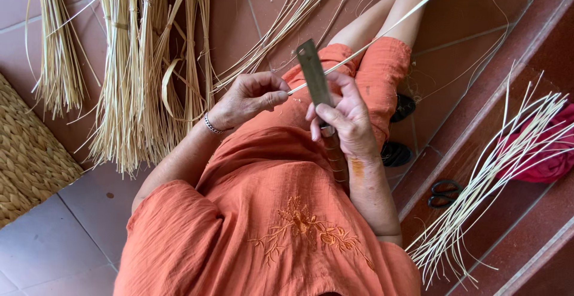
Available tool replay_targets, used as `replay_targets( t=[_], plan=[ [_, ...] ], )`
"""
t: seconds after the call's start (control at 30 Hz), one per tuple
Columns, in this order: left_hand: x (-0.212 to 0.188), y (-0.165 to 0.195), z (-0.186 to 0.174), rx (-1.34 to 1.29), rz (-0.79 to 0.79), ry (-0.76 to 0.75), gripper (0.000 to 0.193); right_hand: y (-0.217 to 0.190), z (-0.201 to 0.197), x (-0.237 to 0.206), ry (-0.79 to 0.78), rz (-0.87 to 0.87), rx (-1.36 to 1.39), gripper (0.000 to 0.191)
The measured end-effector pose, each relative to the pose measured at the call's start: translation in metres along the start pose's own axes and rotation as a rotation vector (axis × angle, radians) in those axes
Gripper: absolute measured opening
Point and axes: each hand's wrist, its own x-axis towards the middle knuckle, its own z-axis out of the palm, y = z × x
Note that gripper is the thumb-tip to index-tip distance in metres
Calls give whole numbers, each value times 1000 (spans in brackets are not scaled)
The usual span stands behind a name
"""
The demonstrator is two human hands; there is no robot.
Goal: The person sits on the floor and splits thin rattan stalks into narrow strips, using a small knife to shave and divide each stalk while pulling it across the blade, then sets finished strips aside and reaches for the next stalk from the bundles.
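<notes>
At the far left I see a woven basket [27, 158] on the tiled floor [72, 236], and beside it bundles of pale straw [128, 75] lying spread out. Then comes the left hand [248, 100], with a bracelet [212, 125] at the wrist. Its fingers are curled, and thumb and forefinger pinch the end of a thin pale strip [382, 31], which runs up to the right over the person's knee. Just beside it the right hand [344, 119] is closed around a flat metal blade [314, 72]; the blade stands nearly upright and the strip meets its edge. Both hands are above the lap, over the orange dress [269, 212]. Further right, black scissors [443, 192] lie on a step, near a fan of loose strips [490, 170] and a red cloth [547, 152].
</notes>
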Motion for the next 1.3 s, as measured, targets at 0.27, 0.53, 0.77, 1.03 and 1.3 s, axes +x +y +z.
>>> replay_targets(
  t=[0.27, 0.53, 0.77, 1.03, 1.3],
  plan=[
    [-11, 3, -1, 214, -57, -45, 17, -23, -14, -18, 175, -238, 140, 51],
    [-9, 5, 1, 282, -13, -85, 17, -32, -20, -34, 337, -345, 102, 52],
    [-12, -6, -5, 206, -189, 33, 19, -25, -29, -46, 317, -332, 187, 52],
    [-7, -11, 4, 140, -37, 3, 13, -32, -28, -59, 209, -273, 240, 62],
    [19, -8, 43, 146, 161, -113, 10, -12, -6, -53, -24, -67, 20, 42]
  ],
)
